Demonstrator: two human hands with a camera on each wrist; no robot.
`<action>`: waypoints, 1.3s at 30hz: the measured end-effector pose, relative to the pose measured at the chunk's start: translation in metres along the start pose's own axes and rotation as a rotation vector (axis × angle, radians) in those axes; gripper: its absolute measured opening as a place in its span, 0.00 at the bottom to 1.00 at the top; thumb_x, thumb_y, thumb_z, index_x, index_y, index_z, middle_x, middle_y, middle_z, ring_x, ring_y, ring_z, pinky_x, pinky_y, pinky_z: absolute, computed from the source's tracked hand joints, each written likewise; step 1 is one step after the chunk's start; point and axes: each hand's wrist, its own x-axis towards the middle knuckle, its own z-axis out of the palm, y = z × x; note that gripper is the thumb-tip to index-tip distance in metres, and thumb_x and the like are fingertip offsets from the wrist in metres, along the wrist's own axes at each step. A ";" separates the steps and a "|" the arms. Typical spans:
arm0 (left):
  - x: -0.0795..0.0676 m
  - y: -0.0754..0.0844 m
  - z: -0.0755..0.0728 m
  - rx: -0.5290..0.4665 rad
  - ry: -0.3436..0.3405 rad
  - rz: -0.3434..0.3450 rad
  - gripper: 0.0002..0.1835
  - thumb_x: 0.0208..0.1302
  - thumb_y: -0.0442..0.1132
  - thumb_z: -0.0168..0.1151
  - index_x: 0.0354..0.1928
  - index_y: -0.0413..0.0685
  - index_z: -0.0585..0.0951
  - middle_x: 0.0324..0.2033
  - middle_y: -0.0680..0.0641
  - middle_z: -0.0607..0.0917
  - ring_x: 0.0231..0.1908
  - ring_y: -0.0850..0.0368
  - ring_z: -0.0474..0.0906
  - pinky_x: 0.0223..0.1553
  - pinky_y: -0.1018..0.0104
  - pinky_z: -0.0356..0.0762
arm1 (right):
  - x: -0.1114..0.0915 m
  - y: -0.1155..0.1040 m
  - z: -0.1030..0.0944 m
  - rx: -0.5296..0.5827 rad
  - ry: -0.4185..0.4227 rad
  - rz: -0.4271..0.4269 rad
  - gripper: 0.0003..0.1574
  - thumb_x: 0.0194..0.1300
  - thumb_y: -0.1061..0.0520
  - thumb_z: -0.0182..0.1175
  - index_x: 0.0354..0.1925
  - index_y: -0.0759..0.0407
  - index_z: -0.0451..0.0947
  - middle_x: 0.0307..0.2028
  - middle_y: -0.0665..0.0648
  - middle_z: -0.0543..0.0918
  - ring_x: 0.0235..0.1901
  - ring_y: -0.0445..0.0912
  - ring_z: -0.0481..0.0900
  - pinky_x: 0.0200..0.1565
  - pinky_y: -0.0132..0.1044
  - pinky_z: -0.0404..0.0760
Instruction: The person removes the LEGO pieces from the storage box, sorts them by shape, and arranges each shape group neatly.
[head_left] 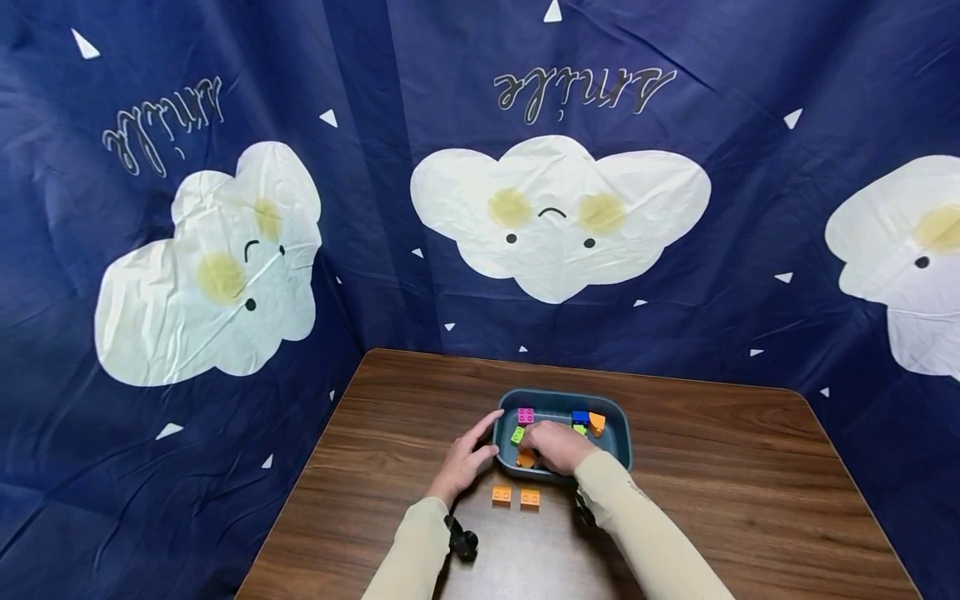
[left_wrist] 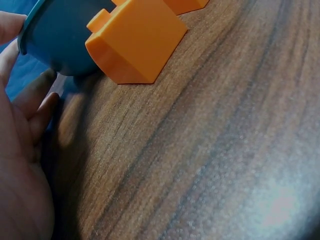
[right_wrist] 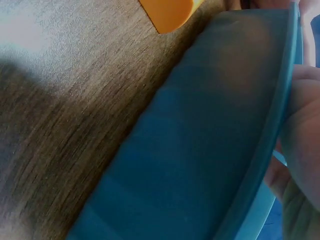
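Note:
A dark teal tray (head_left: 617, 446) holds several toy building bricks. My left hand (head_left: 461, 463) touches its left rim with fingers and thumb spread apart; in the left wrist view, fingertips meet the rim. My right hand (head_left: 555, 445) reaches over the near rim and down into the tray, beside an orange brick (head_left: 526, 459) and a lime green brick (head_left: 517, 435). Its fingertips are hidden, so whether they pinch anything does not show. On the table in front of the tray lie two orange bricks, a left one (head_left: 502, 496) and a right one (head_left: 530, 498).
Inside the tray, a magenta brick (head_left: 526, 415) sits back left. A blue brick (head_left: 581, 417) and a rounded orange brick (head_left: 597, 424) are on the right, by another lime green piece (head_left: 580, 431). The wooden table (head_left: 712, 467) meets a dark blue curtain (head_left: 360, 208).

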 end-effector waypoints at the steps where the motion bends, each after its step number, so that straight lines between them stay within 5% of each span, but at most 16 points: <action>1: -0.001 0.000 0.000 -0.006 -0.003 -0.002 0.34 0.72 0.41 0.60 0.78 0.70 0.69 0.75 0.53 0.73 0.76 0.49 0.66 0.75 0.36 0.58 | -0.001 0.000 0.000 0.009 -0.004 0.008 0.09 0.64 0.66 0.72 0.41 0.54 0.89 0.38 0.49 0.88 0.40 0.38 0.83 0.49 0.36 0.86; 9: -0.001 -0.001 0.000 -0.013 -0.015 -0.021 0.34 0.73 0.40 0.59 0.78 0.74 0.68 0.76 0.51 0.71 0.76 0.45 0.65 0.74 0.33 0.58 | -0.012 0.005 -0.001 0.095 0.032 0.011 0.24 0.68 0.63 0.70 0.62 0.60 0.83 0.53 0.56 0.86 0.50 0.46 0.84 0.57 0.43 0.85; 15: 0.000 0.000 -0.001 -0.007 -0.013 -0.017 0.35 0.72 0.39 0.59 0.78 0.72 0.68 0.77 0.51 0.70 0.77 0.46 0.64 0.75 0.33 0.57 | -0.026 0.006 -0.001 0.139 0.090 0.081 0.28 0.72 0.59 0.65 0.69 0.54 0.78 0.52 0.54 0.80 0.43 0.43 0.77 0.50 0.40 0.84; 23: 0.000 0.003 -0.002 -0.013 -0.014 -0.001 0.35 0.71 0.38 0.60 0.78 0.71 0.69 0.76 0.50 0.72 0.76 0.45 0.65 0.74 0.34 0.59 | -0.041 0.005 0.003 0.231 0.158 0.140 0.26 0.71 0.59 0.57 0.65 0.50 0.83 0.43 0.49 0.69 0.38 0.42 0.68 0.40 0.35 0.72; 30: 0.000 0.001 -0.001 -0.002 -0.001 0.006 0.35 0.70 0.40 0.61 0.78 0.69 0.70 0.75 0.51 0.73 0.76 0.47 0.66 0.75 0.38 0.60 | -0.049 0.010 0.012 0.296 0.258 0.172 0.18 0.73 0.57 0.64 0.59 0.51 0.85 0.46 0.48 0.72 0.43 0.42 0.70 0.47 0.39 0.78; 39: 0.001 0.002 -0.001 -0.008 -0.001 0.009 0.35 0.71 0.38 0.61 0.77 0.69 0.71 0.75 0.52 0.72 0.76 0.47 0.66 0.75 0.37 0.59 | -0.058 0.008 0.015 0.286 0.404 0.224 0.22 0.70 0.56 0.70 0.60 0.53 0.82 0.50 0.49 0.75 0.43 0.41 0.75 0.49 0.42 0.83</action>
